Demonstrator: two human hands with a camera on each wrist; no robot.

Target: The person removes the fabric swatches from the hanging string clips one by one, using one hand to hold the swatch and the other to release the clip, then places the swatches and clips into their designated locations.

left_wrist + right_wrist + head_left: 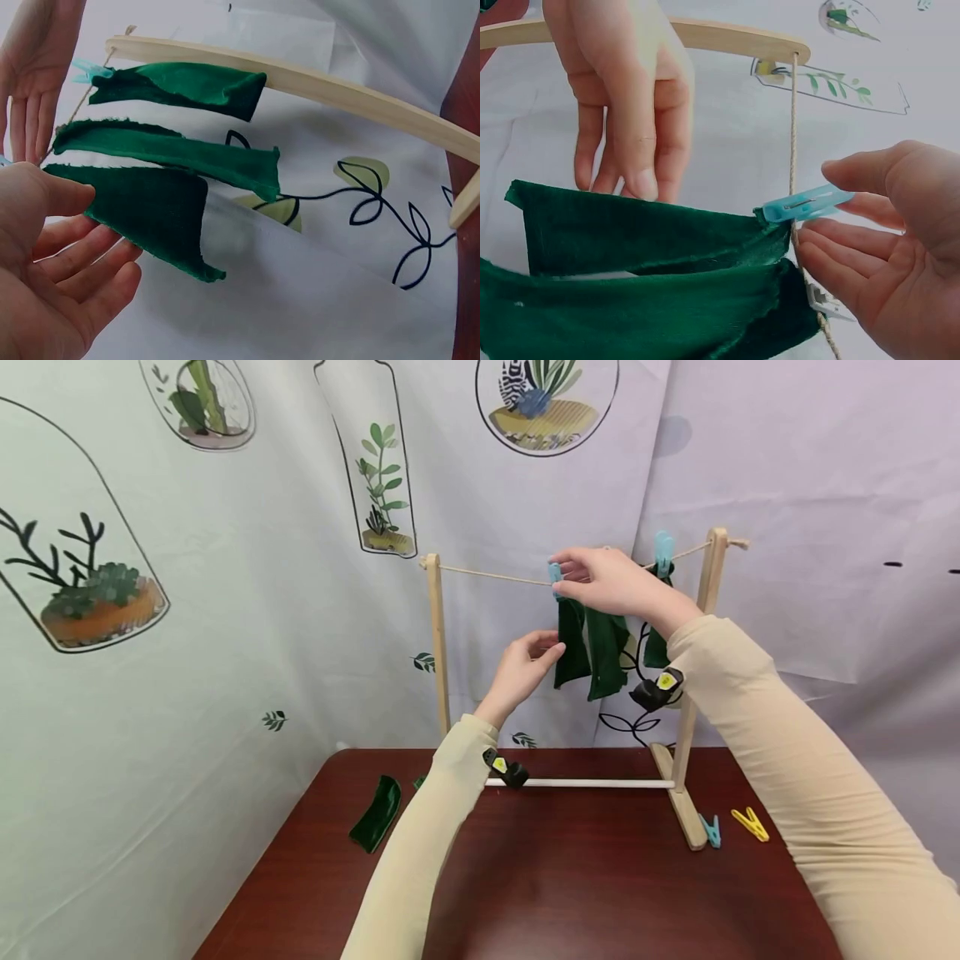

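Observation:
At the rope, my right hand has its thumb and index finger on either side of a light-blue clothespin. That clothespin clips a dark green velvet cloth to the rope. Lower down, my left hand is beside the cloth's near edge, fingers loosely spread and thumb touching the edge. A second green cloth hangs right behind it from a white clothespin. Near the right post, another light-blue clothespin holds a third green cloth.
Two wooden posts carry the rope, with a white bar between them low down. On the dark red table lie a green cloth piece at left, and a blue clothespin and a yellow clothespin at right.

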